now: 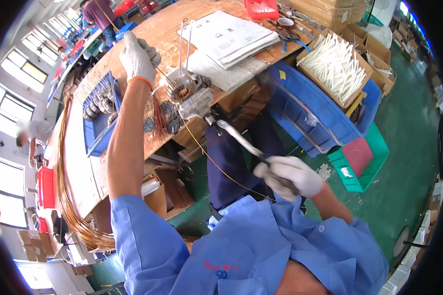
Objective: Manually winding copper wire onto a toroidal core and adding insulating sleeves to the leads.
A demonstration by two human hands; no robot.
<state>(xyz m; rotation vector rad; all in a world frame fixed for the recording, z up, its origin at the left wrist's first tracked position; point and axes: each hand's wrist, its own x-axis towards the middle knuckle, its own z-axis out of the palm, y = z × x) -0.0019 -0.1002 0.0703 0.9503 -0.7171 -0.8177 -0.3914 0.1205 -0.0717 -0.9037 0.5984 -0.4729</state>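
A ring-shaped coil (181, 89) wound with copper wire sits in a grey metal vise (197, 104) at the bench's near edge. My left hand (139, 58), in a white glove, is closed beyond the coil to its left. A thin wire (163, 74) runs from that fist to the coil. My right hand (290, 178), also gloved, wraps round the dark handle of a long tool with a pale shaft (242, 140). Motion blurs this tool, and its kind is unclear; its far end is close to the vise. Loose copper wire (214, 160) trails from the coil toward my lap.
Papers (226, 39) lie on the wooden bench, near scissors (288, 35) and a tape roll (285, 22). A blue tray (103, 140) holds several coils. Long copper wires (64, 172) hang at left. White strips (334, 66) fill a box above blue (300, 113) and green bins (352, 184). Other people work far left.
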